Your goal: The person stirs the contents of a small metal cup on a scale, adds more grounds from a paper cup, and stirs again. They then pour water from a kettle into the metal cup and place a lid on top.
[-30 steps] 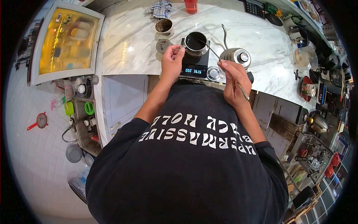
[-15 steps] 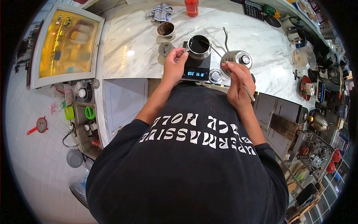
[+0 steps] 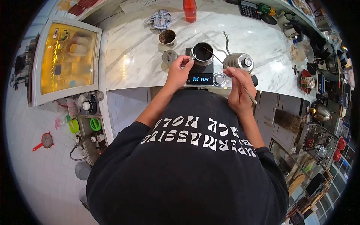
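My left hand (image 3: 179, 72) has its fingers pinched on the handle of a glass coffee server (image 3: 203, 63), which holds dark liquid. The server stands on a black digital scale (image 3: 194, 72) with a lit blue display. In my right hand (image 3: 241, 88) is a long thin-handled spoon (image 3: 218, 59). Its far end dips into the dark liquid, so the bowl is hidden; the handle's other end sticks out below my fingers. Close beyond my right hand stands a steel gooseneck kettle (image 3: 234, 60) with a round dial on its lid. A small round metal-and-glass piece (image 3: 219, 78) sits beside the scale.
Left of the server are a cup with dark grounds (image 3: 167, 37) and a round grey disc (image 3: 170, 57). Farther back lie a checked cloth (image 3: 159, 19), a red bottle (image 3: 190, 12) and a calculator (image 3: 249, 9). An open-looking glass-door cabinet (image 3: 69, 60) stands left, above a sink (image 3: 89, 140).
The view has shifted slightly. The spoon stays dipped in the server with its angle a little changed, and the scale's reading has dropped. Both hands keep their holds.
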A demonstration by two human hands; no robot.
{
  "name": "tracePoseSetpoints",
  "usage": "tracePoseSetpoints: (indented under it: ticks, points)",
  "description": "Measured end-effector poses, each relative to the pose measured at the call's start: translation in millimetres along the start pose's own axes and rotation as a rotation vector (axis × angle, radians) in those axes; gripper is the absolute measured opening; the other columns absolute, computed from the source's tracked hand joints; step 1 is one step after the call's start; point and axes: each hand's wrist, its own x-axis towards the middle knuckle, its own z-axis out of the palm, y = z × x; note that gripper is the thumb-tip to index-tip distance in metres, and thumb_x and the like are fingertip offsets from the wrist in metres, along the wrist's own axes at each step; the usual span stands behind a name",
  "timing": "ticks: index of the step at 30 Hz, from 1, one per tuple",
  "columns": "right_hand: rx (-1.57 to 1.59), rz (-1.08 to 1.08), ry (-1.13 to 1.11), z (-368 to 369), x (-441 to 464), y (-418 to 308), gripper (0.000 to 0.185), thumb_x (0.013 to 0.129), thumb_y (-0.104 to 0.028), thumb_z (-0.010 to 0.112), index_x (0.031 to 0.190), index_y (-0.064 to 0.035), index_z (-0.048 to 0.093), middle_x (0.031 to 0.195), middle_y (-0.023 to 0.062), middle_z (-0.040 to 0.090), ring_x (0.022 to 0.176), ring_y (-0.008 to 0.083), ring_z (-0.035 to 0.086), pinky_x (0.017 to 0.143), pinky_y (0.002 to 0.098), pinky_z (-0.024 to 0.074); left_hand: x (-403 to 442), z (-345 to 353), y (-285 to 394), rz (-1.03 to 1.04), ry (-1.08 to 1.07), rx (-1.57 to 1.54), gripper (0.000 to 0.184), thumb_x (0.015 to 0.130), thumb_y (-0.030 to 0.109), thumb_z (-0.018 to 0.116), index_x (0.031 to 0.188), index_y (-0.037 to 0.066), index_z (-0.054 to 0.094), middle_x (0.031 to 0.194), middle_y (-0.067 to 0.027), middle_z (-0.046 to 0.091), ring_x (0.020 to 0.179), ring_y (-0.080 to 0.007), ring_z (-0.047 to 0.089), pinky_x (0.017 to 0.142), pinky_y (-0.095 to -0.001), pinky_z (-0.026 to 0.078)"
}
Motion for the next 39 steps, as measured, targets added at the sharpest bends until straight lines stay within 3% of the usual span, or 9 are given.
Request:
tracePoseSetpoints:
  ticks: [7, 13, 16, 19, 22, 26, 29, 39]
  points:
    - [-0.037, 0.062, 0.054, 8.8, -12.0, -10.7, 0.030, 0.093, 0.012, 0.057, 0.120, -0.0003, 0.064, 0.103, 0.0196, 0.071, 0.094, 0.0273, 0.070, 0.082, 0.0322, 0.0557, -0.4, -6.8, -5.8, -0.014, -0.059, -0.059, 0.026, 0.098, 0.018, 0.067, 0.115, -0.001, 0.064, 0.096, -0.0013, 0.066, 0.086, -0.0089, 0.057, 0.080, -0.0258, 0.048]
    - [-0.042, 0.034, 0.107, 17.3, -20.6, -13.4, 0.030, 0.095, 0.012, 0.055, 0.121, -0.0001, 0.063, 0.105, 0.0197, 0.071, 0.095, 0.0277, 0.070, 0.084, 0.0340, 0.0564, 8.6, -10.1, -4.8, -0.046, -0.127, -0.034, 0.021, 0.099, 0.019, 0.066, 0.107, -0.001, 0.065, 0.092, -0.0016, 0.066, 0.084, -0.0088, 0.056, 0.079, -0.0259, 0.048]
    - [-0.059, 0.038, 0.111, 17.9, -23.4, -18.4, 0.031, 0.096, 0.012, 0.054, 0.123, -0.0004, 0.062, 0.105, 0.0198, 0.071, 0.095, 0.0274, 0.070, 0.084, 0.0340, 0.0565, 13.2, -15.2, -1.6, -0.045, -0.217, 0.037, 0.020, 0.104, 0.018, 0.060, 0.108, -0.001, 0.064, 0.103, -0.0060, 0.070, 0.098, -0.0134, 0.064, 0.091, -0.0296, 0.050]
    - [-0.064, 0.037, 0.135, 21.1, -21.4, -20.1, 0.032, 0.096, 0.012, 0.053, 0.124, -0.0009, 0.061, 0.105, 0.0197, 0.071, 0.095, 0.0268, 0.071, 0.084, 0.0338, 0.0565, 11.8, -15.0, 1.6, -0.021, -0.218, -0.052, 0.020, 0.100, 0.019, 0.063, 0.101, -0.001, 0.065, 0.090, -0.0026, 0.068, 0.085, -0.0098, 0.060, 0.079, -0.0266, 0.048]
    - [-0.046, 0.025, 0.157, 25.3, -22.1, -18.9, 0.033, 0.096, 0.012, 0.053, 0.126, -0.0015, 0.060, 0.106, 0.0194, 0.070, 0.094, 0.0262, 0.071, 0.084, 0.0339, 0.0565, 11.5, -17.2, 6.5, -0.083, -0.291, -0.060, 0.021, 0.105, 0.019, 0.057, 0.106, -0.001, 0.065, 0.101, -0.0058, 0.070, 0.096, -0.0137, 0.064, 0.091, -0.0296, 0.050]
    - [-0.060, 0.002, 0.153, 25.1, -24.4, -19.7, 0.033, 0.097, 0.011, 0.052, 0.126, -0.0015, 0.060, 0.107, 0.0194, 0.069, 0.094, 0.0258, 0.071, 0.084, 0.0342, 0.0566, 13.8, -18.4, 6.9, -0.081, -0.310, -0.063, 0.024, 0.105, 0.021, 0.056, 0.103, -0.001, 0.066, 0.100, -0.0063, 0.070, 0.096, -0.0143, 0.063, 0.091, -0.0298, 0.050]
    - [-0.091, 0.020, 0.087, 20.8, -30.5, -17.8, 0.029, 0.103, 0.006, 0.041, 0.129, 0.0028, 0.053, 0.116, 0.0235, 0.064, 0.099, 0.0316, 0.071, 0.089, 0.0403, 0.0576, 15.1, -20.7, 7.9, -0.100, -0.309, -0.062, 0.025, 0.106, 0.022, 0.056, 0.103, -0.001, 0.066, 0.100, -0.0065, 0.070, 0.096, -0.0144, 0.064, 0.091, -0.0299, 0.050]
    - [-0.079, 0.020, 0.095, 23.3, -27.3, -21.1, 0.029, 0.101, 0.006, 0.046, 0.129, 0.0013, 0.055, 0.113, 0.0218, 0.066, 0.097, 0.0295, 0.071, 0.088, 0.0383, 0.0567, 14.3, -20.2, 5.5, -0.068, -0.302, -0.098, 0.024, 0.105, 0.021, 0.057, 0.103, -0.001, 0.066, 0.099, -0.0068, 0.070, 0.094, -0.0139, 0.064, 0.089, -0.0295, 0.051]
